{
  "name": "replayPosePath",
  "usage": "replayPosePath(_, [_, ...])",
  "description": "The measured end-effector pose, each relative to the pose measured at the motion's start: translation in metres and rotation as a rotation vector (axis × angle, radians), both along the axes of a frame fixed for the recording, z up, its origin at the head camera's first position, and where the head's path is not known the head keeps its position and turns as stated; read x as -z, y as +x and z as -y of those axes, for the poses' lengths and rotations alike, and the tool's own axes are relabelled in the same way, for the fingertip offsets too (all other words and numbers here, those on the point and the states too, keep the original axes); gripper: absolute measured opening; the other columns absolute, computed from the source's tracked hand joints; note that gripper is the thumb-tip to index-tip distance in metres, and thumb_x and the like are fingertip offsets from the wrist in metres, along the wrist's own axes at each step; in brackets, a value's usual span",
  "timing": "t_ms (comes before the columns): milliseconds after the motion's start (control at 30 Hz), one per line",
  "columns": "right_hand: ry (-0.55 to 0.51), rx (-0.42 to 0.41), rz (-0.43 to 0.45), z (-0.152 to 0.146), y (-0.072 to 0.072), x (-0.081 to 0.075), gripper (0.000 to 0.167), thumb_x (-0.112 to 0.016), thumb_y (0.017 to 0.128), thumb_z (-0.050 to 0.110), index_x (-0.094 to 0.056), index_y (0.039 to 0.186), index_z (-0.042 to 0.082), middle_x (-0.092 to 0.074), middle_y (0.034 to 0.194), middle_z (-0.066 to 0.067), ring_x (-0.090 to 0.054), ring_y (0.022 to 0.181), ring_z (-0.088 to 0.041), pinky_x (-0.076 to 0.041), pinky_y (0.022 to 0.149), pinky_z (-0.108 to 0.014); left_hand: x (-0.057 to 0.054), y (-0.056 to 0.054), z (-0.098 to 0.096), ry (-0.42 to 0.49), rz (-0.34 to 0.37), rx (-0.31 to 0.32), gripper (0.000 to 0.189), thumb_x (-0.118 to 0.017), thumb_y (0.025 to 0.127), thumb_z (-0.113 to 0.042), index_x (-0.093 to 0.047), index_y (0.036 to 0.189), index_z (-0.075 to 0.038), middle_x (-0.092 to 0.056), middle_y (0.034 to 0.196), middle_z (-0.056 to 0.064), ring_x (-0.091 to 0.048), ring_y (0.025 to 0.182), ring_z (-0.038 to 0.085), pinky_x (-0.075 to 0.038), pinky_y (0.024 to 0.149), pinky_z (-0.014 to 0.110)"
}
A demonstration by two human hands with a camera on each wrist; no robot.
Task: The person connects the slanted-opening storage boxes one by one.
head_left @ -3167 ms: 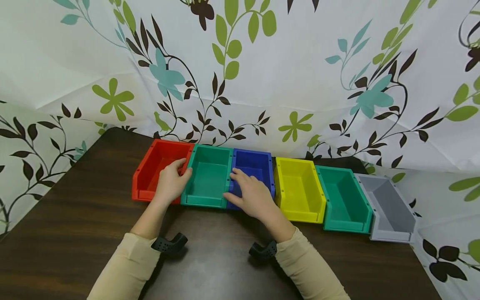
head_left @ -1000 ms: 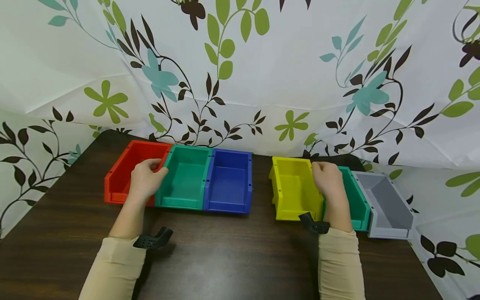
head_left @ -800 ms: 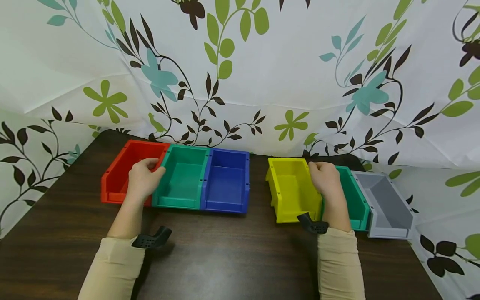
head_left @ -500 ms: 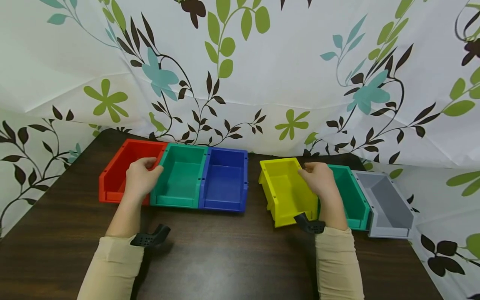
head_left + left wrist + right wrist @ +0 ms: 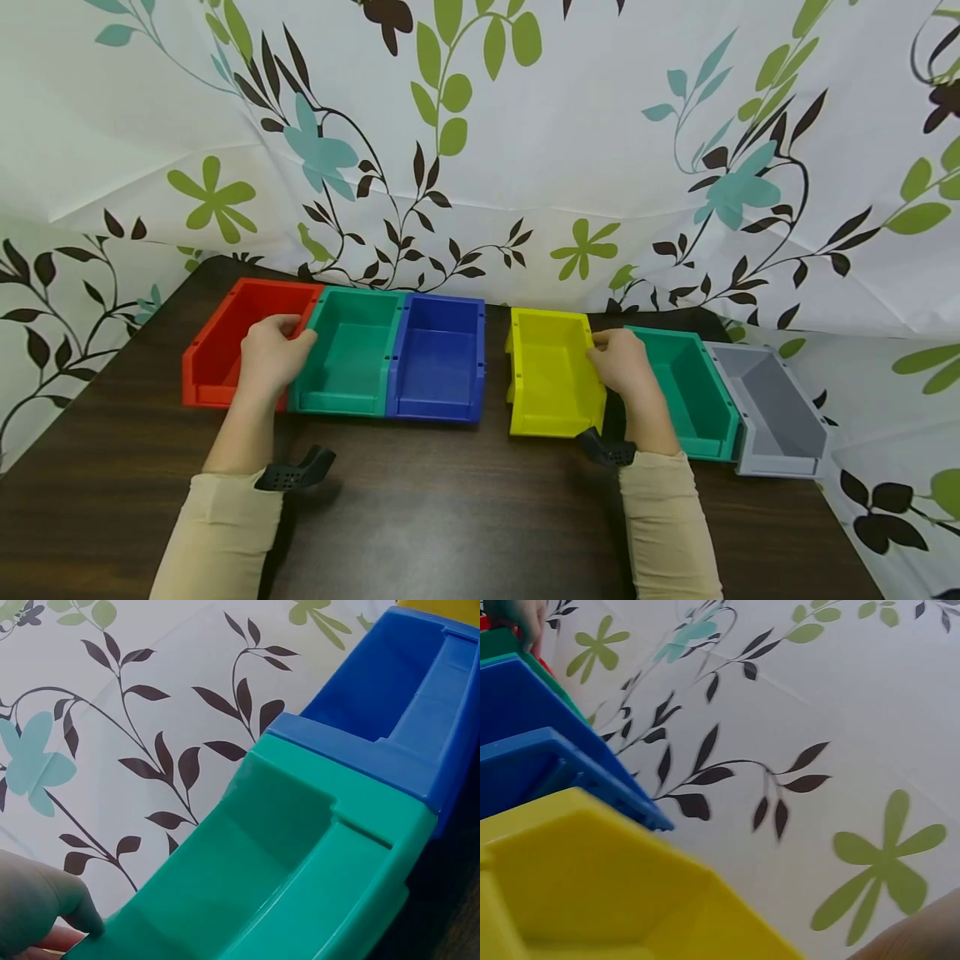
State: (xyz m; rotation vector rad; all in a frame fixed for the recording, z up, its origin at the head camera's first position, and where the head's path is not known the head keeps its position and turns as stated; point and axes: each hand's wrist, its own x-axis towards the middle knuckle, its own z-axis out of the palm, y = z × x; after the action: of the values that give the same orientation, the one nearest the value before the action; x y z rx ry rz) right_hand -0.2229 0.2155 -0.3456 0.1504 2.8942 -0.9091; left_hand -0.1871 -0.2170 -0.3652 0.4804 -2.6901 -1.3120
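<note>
A: Right hand [image 5: 622,362], what's in it?
B: Yellow bin [image 5: 555,375]. Fingers bent over its right-hand wall near the back, grasping the rim.
A: Where does that bin sit?
B: Toward the far edge of the table [image 5: 420,517], right of the middle. Narrow gap to the blue bin [image 5: 438,358] on one side; on the other, a gap to the second green bin [image 5: 678,400], with the right hand in between. Open side faces the person. Can't tell if its base touches the wood.
A: Left hand [image 5: 273,354]?
B: At the far left part of the table. Fingers curled over the side wall of the green bin [image 5: 348,358], gripping it where it meets the red bin [image 5: 243,333]. Fingertip on the green rim in the left wrist view.
A: Rest of the row?
B: Red nearest the far left corner, then green, then blue, those three side by side and touching. Past yellow, second green, with the grey bin [image 5: 772,408] against it by the right edge.
A: Backdrop?
B: White cloth [image 5: 525,158], leaf and flower print, hanging behind the far edge.
</note>
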Motion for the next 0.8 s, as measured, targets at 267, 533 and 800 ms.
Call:
replayPosePath(267, [-0.092,-0.009,0.000,0.003,-0.004,0.007,0.047,-0.050,0.092,0.017,-0.049,0.135,-0.004,-0.064,0.116,-0.024,-0.065,0.090,-0.028,-0.055,0.068,-0.029,0.000,0.000,-0.013,-0.109,-0.132,0.042,0.053,-0.046,0.092,-0.016,-0.039,0.139,0.008,-0.044,0.139,0.030,-0.043,0.120,0.048,-0.041,0.096,0.063])
replayPosePath(533, [-0.126,-0.172,0.163,-0.008,-0.002,0.006,0.065,-0.054,0.094,0.020,-0.025,0.149,0.004,-0.058,0.125,-0.024,-0.064,0.102,-0.030,-0.058,0.076,-0.041,0.003,-0.001,-0.048,-0.198,-0.361,0.159,0.048,-0.056,0.090,-0.018,-0.050,0.131,0.007,-0.045,0.141,0.027,-0.042,0.129,0.045,-0.036,0.101,0.063])
replayPosePath(800, [-0.201,-0.167,0.106,-0.004,-0.006,0.010,0.060,-0.051,0.092,0.011,-0.029,0.146,-0.002,-0.059,0.123,-0.028,-0.066,0.100,-0.033,-0.059,0.070,-0.039,0.019,-0.003,-0.069,-0.075,-0.166,0.273,0.059,-0.058,0.092,-0.034,-0.046,0.138,0.000,-0.050,0.136,0.025,-0.055,0.119,0.039,-0.049,0.093,0.054])
